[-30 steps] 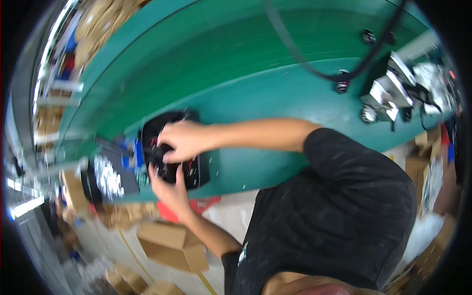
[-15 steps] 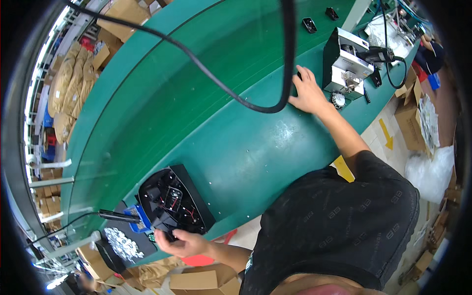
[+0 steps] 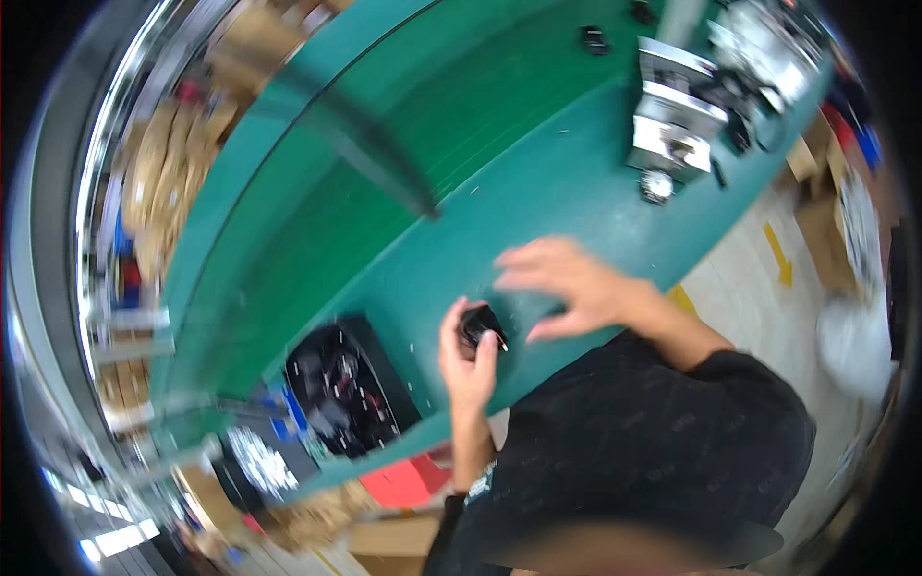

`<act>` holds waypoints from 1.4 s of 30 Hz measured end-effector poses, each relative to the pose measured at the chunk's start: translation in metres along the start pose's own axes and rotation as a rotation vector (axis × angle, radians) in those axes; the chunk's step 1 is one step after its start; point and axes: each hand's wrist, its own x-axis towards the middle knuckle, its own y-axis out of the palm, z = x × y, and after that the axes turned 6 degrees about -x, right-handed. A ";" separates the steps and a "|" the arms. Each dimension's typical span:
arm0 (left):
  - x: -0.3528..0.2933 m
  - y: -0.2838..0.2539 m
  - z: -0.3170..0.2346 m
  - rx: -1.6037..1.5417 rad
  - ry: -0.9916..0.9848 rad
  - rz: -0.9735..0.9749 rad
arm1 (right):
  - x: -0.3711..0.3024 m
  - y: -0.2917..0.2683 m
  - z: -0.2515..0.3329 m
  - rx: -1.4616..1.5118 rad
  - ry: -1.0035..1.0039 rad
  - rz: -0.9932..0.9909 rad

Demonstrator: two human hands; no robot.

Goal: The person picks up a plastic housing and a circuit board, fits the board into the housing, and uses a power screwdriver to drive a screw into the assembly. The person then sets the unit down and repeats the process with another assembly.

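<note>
My left hand [image 3: 467, 370] is closed round a small black plastic housing [image 3: 481, 327], held above the green bench near its front edge. Thin wires seem to stick out of its lower side, though blur hides the detail. To the right of it, my right hand [image 3: 567, 283] is open, fingers stretched toward the left, with nothing in it. At the left stands a black bin [image 3: 382, 370] filled with dark parts and some red wires.
A white and silver machine [image 3: 672, 130] with a round dial gauge [image 3: 657, 186] stands at the far right. Behind runs a green conveyor [image 3: 384, 211] carrying small black parts [image 3: 594, 40]. White bits [image 3: 257, 463] lie left of the bin. A blurred dark cable [image 3: 375, 144] hangs overhead.
My left hand has come from the bin to the bench's middle, now holding a black housing. My right hand has drawn back from beside the machine toward it. The view has shifted slightly.
</note>
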 end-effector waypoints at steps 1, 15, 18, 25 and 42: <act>0.000 -0.014 -0.002 0.276 0.274 -0.101 | -0.011 -0.019 -0.010 -0.027 0.107 -0.078; -0.052 -0.188 -0.058 1.244 0.194 -0.821 | -0.096 -0.200 -0.171 -0.245 0.680 -0.769; -0.046 -0.172 -0.068 1.278 0.057 -0.823 | -0.113 -0.209 -0.202 -0.189 0.549 -0.744; 0.063 -0.102 -0.084 0.909 0.341 -0.667 | -0.084 -0.253 -0.159 0.228 0.058 -0.927; 0.410 0.288 0.036 0.768 0.741 0.389 | -0.045 -0.259 -0.146 0.705 -0.104 -1.194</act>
